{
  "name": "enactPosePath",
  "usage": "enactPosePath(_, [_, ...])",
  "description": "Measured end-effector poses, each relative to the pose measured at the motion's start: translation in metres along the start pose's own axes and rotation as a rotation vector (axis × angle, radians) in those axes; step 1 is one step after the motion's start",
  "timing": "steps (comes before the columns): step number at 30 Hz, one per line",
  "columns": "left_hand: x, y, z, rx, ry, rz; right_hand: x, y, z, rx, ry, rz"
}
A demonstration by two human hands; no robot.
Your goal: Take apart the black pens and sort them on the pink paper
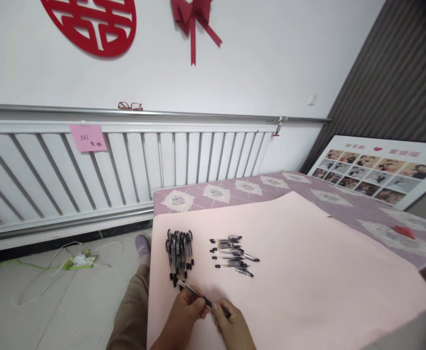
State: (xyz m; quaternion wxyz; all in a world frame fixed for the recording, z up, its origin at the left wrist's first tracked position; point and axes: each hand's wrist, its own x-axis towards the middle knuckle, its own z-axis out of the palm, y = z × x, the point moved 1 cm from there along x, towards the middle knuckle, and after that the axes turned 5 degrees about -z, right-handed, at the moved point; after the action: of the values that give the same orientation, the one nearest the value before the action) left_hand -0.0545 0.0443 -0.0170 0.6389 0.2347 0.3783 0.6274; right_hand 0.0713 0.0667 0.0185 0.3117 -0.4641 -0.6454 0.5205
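Between my two hands is a black pen [198, 292], tilted across the front of the pink sheet. My left hand [187, 308] pinches its barrel, the lighter end pointing up and left. Around the pen's dark end, the fingers of my right hand [230, 323] are closed. Just beyond my left hand lies a pile of capped black pens [179, 253]. To its right, a looser group of pens [227, 253] is spread out, some with their caps [244, 272] lying apart from the barrels.
The pink sheet [293, 272] covers much of a table with a purple patterned cloth [234, 188]. A white radiator [176, 155] runs along the wall, with glasses [130, 106] on its pipe. A photo board [376, 170] leans at right. A power strip [83, 261] lies on the floor.
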Motion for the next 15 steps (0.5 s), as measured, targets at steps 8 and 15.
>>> enactPosePath(8, [0.0013, -0.0024, -0.0005, -0.016, 0.061, -0.025, 0.0033, 0.0095, -0.0021, -0.17, 0.056, -0.132])
enactPosePath(15, [0.0009, -0.0009, 0.001, -0.034, 0.063, -0.024, 0.0005, 0.0003, -0.0019, -0.105, 0.036, -0.065])
